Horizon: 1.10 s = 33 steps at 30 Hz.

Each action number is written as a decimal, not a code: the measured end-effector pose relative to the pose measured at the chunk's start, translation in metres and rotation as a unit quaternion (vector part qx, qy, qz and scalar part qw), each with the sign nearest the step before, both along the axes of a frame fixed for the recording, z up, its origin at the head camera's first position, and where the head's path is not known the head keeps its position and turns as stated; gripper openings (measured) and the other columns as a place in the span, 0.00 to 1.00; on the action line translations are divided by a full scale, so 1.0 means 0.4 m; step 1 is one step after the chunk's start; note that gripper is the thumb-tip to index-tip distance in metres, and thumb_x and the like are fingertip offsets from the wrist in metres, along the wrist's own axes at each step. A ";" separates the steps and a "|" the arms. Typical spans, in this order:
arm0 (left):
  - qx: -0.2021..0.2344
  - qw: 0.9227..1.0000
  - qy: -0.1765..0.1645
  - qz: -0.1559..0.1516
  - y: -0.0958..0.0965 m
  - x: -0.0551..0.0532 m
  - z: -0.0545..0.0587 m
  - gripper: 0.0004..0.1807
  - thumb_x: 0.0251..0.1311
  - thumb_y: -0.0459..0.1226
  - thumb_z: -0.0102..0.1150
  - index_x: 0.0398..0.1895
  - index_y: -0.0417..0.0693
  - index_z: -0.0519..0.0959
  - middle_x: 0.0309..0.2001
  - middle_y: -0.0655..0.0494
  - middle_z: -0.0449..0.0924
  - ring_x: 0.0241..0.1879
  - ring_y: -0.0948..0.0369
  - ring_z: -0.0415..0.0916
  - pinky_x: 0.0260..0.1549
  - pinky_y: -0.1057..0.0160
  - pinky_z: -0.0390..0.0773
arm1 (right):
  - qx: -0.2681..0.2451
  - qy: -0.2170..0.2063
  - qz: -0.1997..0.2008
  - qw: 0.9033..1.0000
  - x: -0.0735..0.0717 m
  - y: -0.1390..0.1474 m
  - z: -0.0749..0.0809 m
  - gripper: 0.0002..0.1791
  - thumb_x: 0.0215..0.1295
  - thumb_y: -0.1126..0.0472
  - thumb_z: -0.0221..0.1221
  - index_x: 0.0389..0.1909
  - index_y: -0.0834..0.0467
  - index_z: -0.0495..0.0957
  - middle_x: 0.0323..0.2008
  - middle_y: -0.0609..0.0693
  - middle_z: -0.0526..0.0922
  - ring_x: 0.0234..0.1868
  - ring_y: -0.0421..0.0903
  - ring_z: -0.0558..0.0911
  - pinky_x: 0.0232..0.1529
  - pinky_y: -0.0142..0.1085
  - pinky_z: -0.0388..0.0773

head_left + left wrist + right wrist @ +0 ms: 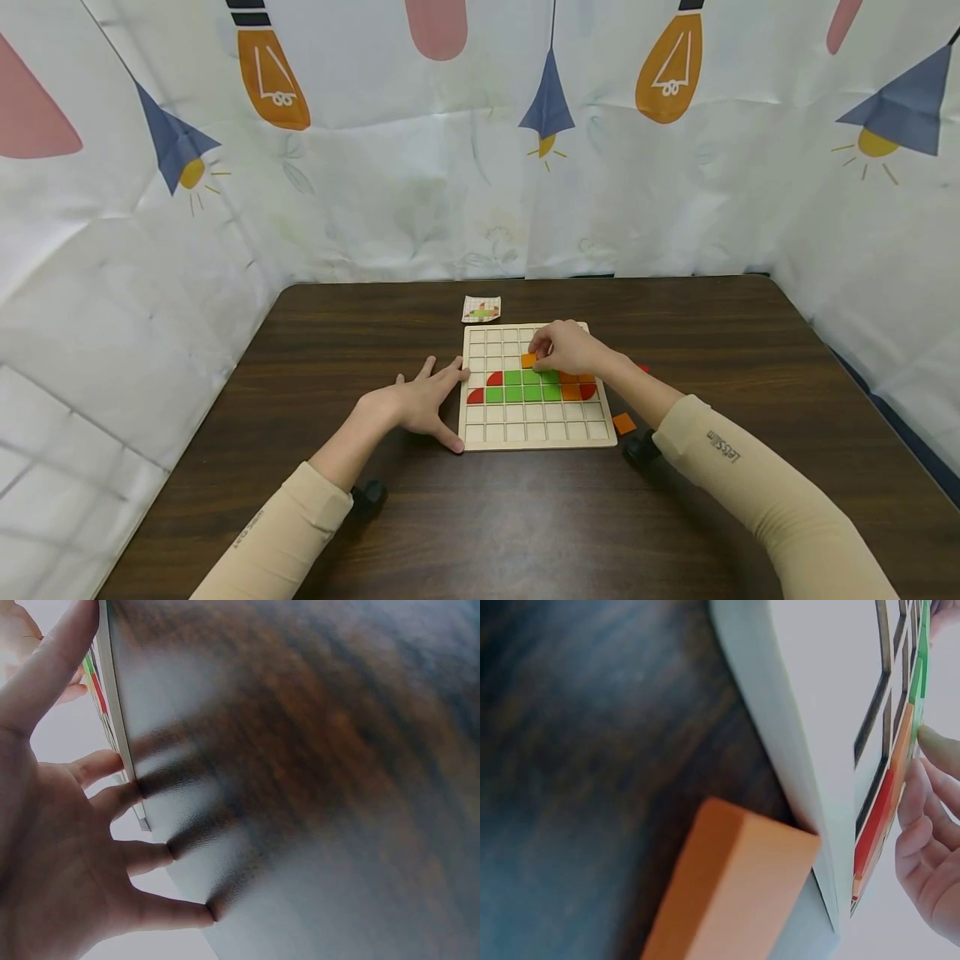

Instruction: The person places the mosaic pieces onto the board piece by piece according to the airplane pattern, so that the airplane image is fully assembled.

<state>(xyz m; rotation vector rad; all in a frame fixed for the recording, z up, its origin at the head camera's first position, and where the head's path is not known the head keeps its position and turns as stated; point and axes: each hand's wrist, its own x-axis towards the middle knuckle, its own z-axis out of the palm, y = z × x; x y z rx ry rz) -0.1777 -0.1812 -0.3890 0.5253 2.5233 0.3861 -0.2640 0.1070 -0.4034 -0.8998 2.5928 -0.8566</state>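
Note:
A wooden grid board (525,433) lies flat on the table with red, green and orange tiles in two of its rows. My right hand (572,348) is over its upper part, thumb and fingers pinching an orange square tile (528,361) above the green tiles (532,392). Spread wide, my left hand (420,404) rests at the board's left edge, its thumb and fingertips touching the edge and the table. The left wrist view shows the palm (82,847) and straight fingers. In the right wrist view, the pinched tile cannot be made out among the fingers.
A small picture card (482,309) lies behind the board. A loose orange tile (624,424) sits by the board's right edge, and a red piece (644,368) is partly hidden behind the right forearm. A patterned white curtain (450,192) hangs beyond the dark table (495,517).

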 end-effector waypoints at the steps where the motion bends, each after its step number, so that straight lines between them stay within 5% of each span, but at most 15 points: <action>1: 0.000 1.000 0.000 0.000 0.000 0.000 0.000 0.66 0.47 0.61 0.79 0.83 0.52 0.50 0.84 0.51 0.31 0.80 0.40 0.26 0.64 0.20 0.40 | -0.001 -0.003 0.000 1.000 0.000 0.001 0.001 0.10 0.64 0.65 0.71 0.44 0.64 0.85 0.32 0.48 0.83 0.34 0.44 0.80 0.38 0.37 0.79; 18: 0.004 1.000 -0.006 0.001 -0.001 0.001 -0.001 0.65 0.48 0.59 0.79 0.83 0.52 0.50 0.84 0.51 0.30 0.80 0.41 0.24 0.64 0.20 0.39 | -0.012 -0.035 -0.017 0.999 -0.013 0.076 0.036 0.15 0.65 0.63 0.70 0.49 0.65 0.84 0.34 0.50 0.84 0.30 0.48 0.81 0.31 0.39 0.81; 33: -0.001 1.000 0.004 -0.005 -0.004 -0.004 -0.011 0.65 0.47 0.60 0.79 0.83 0.53 0.51 0.84 0.51 0.31 0.80 0.40 0.26 0.63 0.19 0.41 | 0.023 -0.019 -0.023 0.999 0.000 0.171 0.050 0.13 0.65 0.63 0.70 0.48 0.64 0.84 0.33 0.47 0.84 0.35 0.46 0.81 0.39 0.42 0.80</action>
